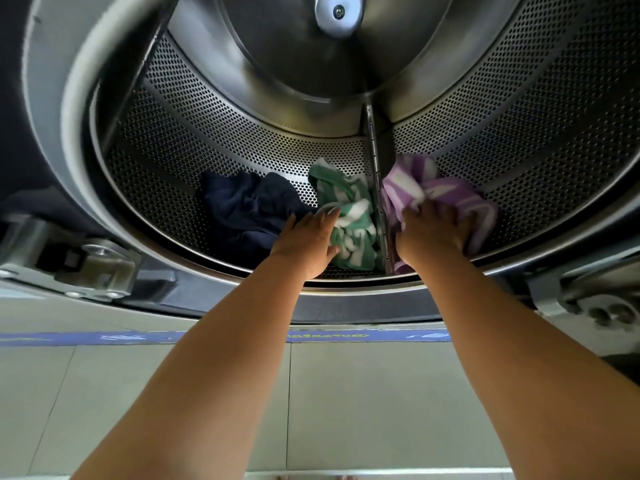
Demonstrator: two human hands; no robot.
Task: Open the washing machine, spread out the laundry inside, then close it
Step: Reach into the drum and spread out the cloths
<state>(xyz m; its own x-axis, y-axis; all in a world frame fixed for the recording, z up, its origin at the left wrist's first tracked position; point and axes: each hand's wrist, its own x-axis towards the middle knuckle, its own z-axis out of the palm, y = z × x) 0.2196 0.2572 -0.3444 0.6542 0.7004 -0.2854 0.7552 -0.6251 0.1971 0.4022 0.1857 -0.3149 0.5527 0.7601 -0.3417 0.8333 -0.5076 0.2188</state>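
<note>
The washing machine [52,109] is seen with its door opening clear, and both bare forearms are reached through it into the perforated steel drum [214,140]. Three pieces of laundry are seen on the drum's lowest part. A dark navy garment [242,209] is lying crumpled on the left, a green-and-white striped towel [349,220] is bunched in the middle, and a purple-and-white striped towel [433,188] is lying on the right. The two towels are parted by a raised metal paddle [375,168] running from the drum's back wall toward the front rim. The left hand [308,244] is laid flat and spread wide, its fingertips resting on the near edge of the green towel, just beside the navy garment. The right hand [436,233] is closed around a fold of the purple towel, the fingers buried in the cloth. A door hinge [93,268] is seen at the lower left of the opening, and a tiled floor [363,410] with a blue strip [104,337] lies below.
</note>
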